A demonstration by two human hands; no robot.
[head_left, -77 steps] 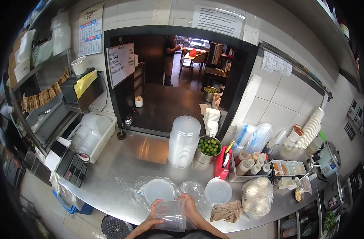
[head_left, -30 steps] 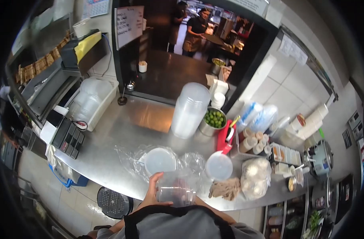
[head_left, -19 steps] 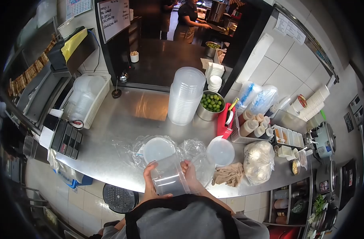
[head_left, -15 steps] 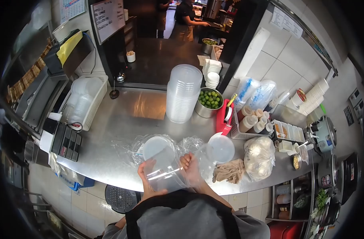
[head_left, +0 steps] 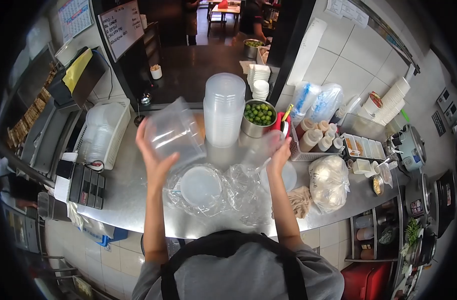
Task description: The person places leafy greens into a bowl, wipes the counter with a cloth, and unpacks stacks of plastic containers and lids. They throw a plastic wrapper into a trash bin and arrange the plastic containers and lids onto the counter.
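My left hand (head_left: 157, 157) grips a clear plastic container (head_left: 174, 131), tilted above the counter left of the tall stack of clear tubs (head_left: 223, 112). Over on the right, my right hand (head_left: 279, 155) is closed on a clear plastic piece (head_left: 258, 155), too blurred to name more exactly. Between my arms a round translucent lid (head_left: 201, 185) lies on crumpled clear plastic wrap (head_left: 243, 187). Another round translucent lid or tub (head_left: 287, 176) sits partly behind my right wrist. A brown cloth (head_left: 298, 201) is beside my right forearm.
Right of the stack stand a metal pot of green limes (head_left: 259, 119) and a basket of sauce bottles (head_left: 311, 140). A knotted plastic bag (head_left: 329, 184) rests near the front edge. A white basket of plastic tubs (head_left: 113, 132) stands left. Co-workers are beyond the pass.
My hands have moved apart and forward from in front of my body. The left carries the clear container up and left; the right has gone up and right with the clear plastic piece.
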